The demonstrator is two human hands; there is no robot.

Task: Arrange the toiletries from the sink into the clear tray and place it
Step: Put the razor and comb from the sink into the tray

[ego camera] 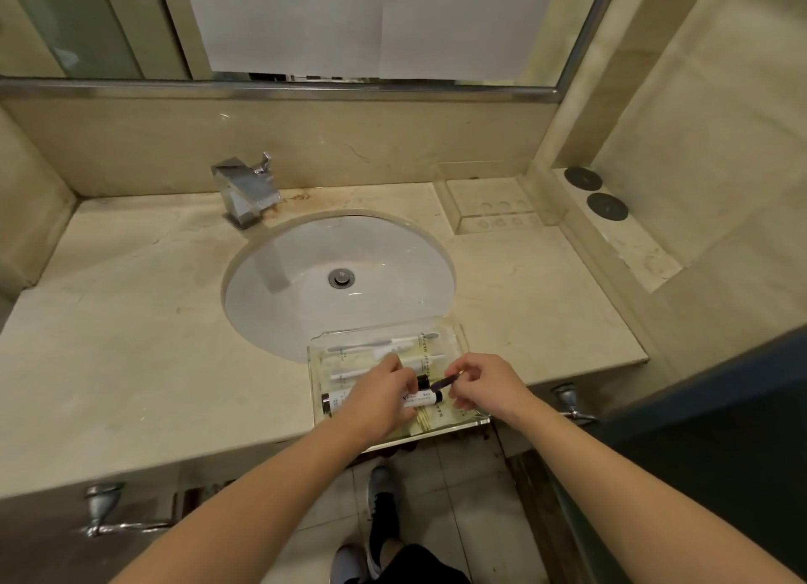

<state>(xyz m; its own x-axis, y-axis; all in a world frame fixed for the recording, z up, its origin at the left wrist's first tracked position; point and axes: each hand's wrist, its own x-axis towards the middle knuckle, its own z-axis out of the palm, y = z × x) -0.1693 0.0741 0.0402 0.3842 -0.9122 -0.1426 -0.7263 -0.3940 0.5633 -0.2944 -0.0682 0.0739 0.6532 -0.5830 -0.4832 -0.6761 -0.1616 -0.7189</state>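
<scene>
A clear tray (458,334) sits on the counter's front edge, partly over the white sink basin (305,304). Inside lie wrapped white toothbrush packets (393,343) at the far side and white tubes with black caps (425,396) nearer me. My left hand (380,400) rests over the tubes, fingers curled on one. My right hand (484,382) pinches a small dark item (444,381) above the tray's middle. What lies under my hands is hidden.
A chrome faucet (246,190) stands behind the basin. A second clear holder (498,208) sits at the back right, with two dark round discs (596,192) on the ledge beyond. Towel hooks (572,404) stick out below the counter edge. My shoes show on the tiled floor.
</scene>
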